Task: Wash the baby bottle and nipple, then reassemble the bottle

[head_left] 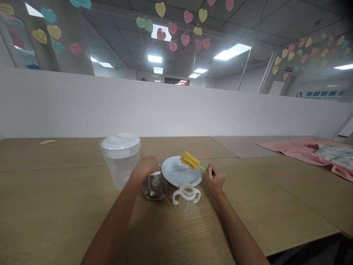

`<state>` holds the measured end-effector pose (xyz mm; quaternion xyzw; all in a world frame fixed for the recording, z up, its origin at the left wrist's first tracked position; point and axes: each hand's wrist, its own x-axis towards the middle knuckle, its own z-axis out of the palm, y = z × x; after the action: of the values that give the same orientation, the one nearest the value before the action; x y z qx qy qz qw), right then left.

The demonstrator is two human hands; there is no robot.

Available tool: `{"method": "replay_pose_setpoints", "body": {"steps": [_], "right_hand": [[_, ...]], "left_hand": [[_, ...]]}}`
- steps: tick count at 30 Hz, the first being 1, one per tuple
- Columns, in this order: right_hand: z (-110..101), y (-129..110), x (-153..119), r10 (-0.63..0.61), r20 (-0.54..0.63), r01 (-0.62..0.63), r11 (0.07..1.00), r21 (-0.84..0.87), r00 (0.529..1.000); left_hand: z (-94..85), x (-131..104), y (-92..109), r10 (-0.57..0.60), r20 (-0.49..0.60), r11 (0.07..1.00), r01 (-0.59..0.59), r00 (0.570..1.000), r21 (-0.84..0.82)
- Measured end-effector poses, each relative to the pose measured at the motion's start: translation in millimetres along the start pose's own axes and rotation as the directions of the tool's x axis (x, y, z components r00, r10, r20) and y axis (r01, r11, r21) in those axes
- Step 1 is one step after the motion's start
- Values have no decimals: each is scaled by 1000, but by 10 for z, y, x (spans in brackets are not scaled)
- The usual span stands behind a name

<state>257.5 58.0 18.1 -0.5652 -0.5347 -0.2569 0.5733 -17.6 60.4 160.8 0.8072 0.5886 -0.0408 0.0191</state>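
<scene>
My right hand (216,179) is closed around the green handle of a yellow sponge bottle brush (189,161), its head tilted up over a white plate (176,181). My left hand (147,165) curls over a steel bowl (156,195), fingers closed on a white bottle cap (156,172); the fingertips are partly hidden. Inside the bowl, below the cap, show a clear nipple-like piece (155,182) and a thin straw with a small ball end (152,193). A clear baby bottle (186,204) with two white handles stands uncapped in front of the plate.
A translucent bucket (122,175) with a white lid (120,141) stands left of the bowl. Pink cloth (292,149) lies at the table's far right. A thin pale strip (47,142) lies at the back left. A white wall (173,110) rises behind the table.
</scene>
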Motion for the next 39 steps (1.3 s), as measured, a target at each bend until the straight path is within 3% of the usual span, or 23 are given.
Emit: {"method": "replay_pose_setpoints", "body": {"steps": [6,13,16,19,23,26,30,35,39], "right_hand": [[8,4,-19,-48,1,48,999,-7,999],[11,9,-22,-65,-12,65,998,-8,998],[10,10,-21,-65,-9,65,998,-7,998],[6,1,-14,-32,6,32,999,-14,999],[0,-18,4,23,10,-23,999,-27,1000],[-2,-22,11,41,18,-41,999,-26,999],[1,-10,11,54,29,-52,998,-40,998],[6,-13,15,65,42,-62,996,-64,997],[-4,-42,24,79,53,-74,994,-79,996]], "left_hand": [[175,117,72,-12,83,1000,11,996,18],[228,136,114,14,104,1000,-14,994,4],[191,111,99,-12,114,1000,11,993,14],[75,-1,142,-14,57,1000,13,998,18],[-85,-260,369,112,-20,993,-113,993,-28],[-88,-441,627,320,3,941,-318,947,-115],[7,-550,880,467,111,882,-453,877,-134],[92,-541,957,611,99,780,-576,785,-245],[140,-530,978,637,42,762,-622,769,-181]]}}
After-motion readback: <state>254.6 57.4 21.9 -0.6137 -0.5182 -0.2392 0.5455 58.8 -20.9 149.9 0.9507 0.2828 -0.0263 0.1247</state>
